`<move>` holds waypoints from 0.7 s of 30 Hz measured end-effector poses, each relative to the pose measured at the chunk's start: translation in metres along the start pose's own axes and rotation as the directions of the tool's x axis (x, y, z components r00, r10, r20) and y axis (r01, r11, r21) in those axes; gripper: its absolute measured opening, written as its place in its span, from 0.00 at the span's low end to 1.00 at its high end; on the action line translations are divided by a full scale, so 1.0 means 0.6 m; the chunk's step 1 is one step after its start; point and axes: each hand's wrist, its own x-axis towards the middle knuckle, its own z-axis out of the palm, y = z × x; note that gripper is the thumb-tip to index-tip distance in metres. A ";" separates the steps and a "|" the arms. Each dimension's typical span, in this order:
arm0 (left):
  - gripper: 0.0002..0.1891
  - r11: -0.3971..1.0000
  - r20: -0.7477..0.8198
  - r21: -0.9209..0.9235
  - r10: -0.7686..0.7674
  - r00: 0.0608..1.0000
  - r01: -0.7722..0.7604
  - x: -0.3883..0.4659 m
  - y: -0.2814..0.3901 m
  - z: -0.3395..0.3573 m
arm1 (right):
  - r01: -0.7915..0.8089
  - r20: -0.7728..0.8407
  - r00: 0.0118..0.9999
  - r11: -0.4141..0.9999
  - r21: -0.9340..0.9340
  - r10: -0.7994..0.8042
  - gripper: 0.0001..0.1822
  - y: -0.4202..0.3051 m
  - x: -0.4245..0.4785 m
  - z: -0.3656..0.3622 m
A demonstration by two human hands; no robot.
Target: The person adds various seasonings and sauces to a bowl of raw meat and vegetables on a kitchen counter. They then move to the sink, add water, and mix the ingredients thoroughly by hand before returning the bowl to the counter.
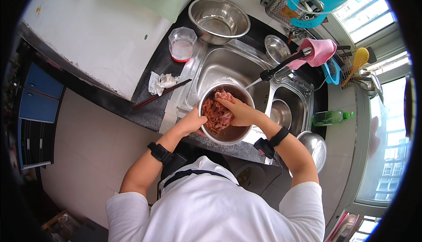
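A round stainless-steel bowl [229,137] is held over the front of the larger sink basin [224,59]. Pieces of raw meat [211,112] lie in it, mostly toward its left side. My left hand [193,121] grips the bowl's left rim, thumb near the edge and fingers below. Inside the bowl, my right hand [243,112] is curled on the meat, its fingertips partly hidden among the pieces. From the black faucet head [266,74], a thin stream of water [253,83] runs down just behind the bowl's far rim.
A large steel basin [219,21] and a clear container [183,44] stand behind the sink. Chopsticks [161,94] and crumpled tissue [161,83] lie left. The smaller sink holds a metal bowl [280,113]. Right are a green bottle [329,117] and another steel bowl [315,149].
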 end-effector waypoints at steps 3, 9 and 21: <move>0.39 0.999 -0.001 -0.025 -0.020 1.000 0.020 0.002 -0.001 -0.001 | -0.163 0.275 0.955 0.975 0.154 0.116 0.50 -0.007 0.001 -0.028; 0.39 0.996 -0.019 0.018 0.088 0.996 -0.088 0.000 0.007 0.015 | -0.131 -0.025 0.991 0.959 -0.250 0.129 0.37 -0.016 0.044 0.069; 0.40 0.993 -0.007 0.051 0.105 0.994 -0.104 0.009 -0.011 0.001 | -0.076 0.134 0.982 0.934 -0.350 0.130 0.44 -0.020 -0.010 0.057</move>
